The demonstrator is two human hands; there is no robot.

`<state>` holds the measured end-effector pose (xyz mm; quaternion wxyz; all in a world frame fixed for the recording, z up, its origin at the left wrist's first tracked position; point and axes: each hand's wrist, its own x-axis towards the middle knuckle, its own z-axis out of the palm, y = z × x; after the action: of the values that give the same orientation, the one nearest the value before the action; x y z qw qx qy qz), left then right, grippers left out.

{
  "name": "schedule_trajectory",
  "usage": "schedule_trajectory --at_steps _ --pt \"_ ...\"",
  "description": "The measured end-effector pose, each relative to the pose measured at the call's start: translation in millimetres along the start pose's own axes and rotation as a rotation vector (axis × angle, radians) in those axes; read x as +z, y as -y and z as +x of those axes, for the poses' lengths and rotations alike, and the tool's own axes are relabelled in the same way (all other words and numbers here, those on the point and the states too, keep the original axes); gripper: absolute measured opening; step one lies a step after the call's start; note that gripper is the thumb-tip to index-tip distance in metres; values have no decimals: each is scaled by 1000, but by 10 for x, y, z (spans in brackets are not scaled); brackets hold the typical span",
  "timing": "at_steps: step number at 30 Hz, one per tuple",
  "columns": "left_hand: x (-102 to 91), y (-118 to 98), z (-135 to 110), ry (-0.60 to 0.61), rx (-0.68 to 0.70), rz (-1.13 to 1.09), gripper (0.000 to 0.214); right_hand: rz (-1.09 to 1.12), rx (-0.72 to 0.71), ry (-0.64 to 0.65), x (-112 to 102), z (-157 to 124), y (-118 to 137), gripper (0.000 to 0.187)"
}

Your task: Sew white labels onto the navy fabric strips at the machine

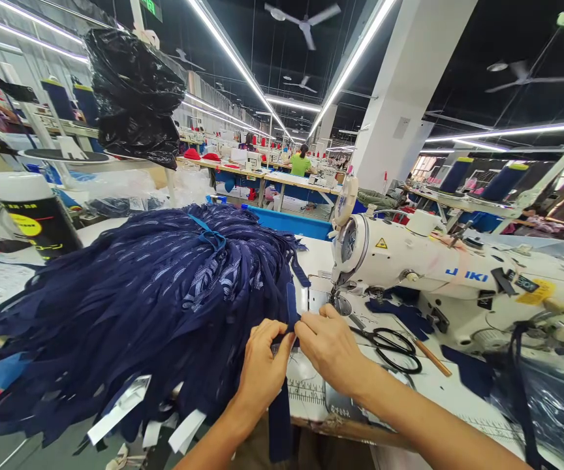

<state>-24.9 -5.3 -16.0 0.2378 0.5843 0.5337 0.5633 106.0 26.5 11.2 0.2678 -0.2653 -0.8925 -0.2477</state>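
Both hands pinch a navy fabric strap [281,424] in front of the sewing machine. My left hand [264,359] is closed on it, with the strap's long end hanging below over the table edge. Close against it, my right hand [328,346] grips the same strap with thumb and fingers, and a short end stands up above the fingertips. To the left lies a big bundle of navy straps [130,307], tied with a blue band [207,232]. The white sewing machine [409,254] has its needle area just beyond my right hand.
Black-handled scissors [397,349] and a wooden-handled tool [431,358] lie right of my right hand. A spray can [37,215] stands at the left. Navy scraps [468,371] and a plastic bag [551,405] are at the right. A person in green [300,163] sits far off.
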Motion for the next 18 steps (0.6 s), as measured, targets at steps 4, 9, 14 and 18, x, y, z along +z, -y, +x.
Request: schedule_trajectory --at_steps 4,9,14,18 --pt "-27 -48 15 64 -133 -157 19 104 246 -113 15 -17 -194 24" --pt "-48 -9 50 124 -288 -382 22 263 320 -86 -29 -84 -241 18" --pt "-27 39 54 121 -302 -468 20 288 203 -85 -46 -96 -56 17" --pt "-34 -3 37 108 -234 -383 16 203 149 -94 -26 -58 0 21"
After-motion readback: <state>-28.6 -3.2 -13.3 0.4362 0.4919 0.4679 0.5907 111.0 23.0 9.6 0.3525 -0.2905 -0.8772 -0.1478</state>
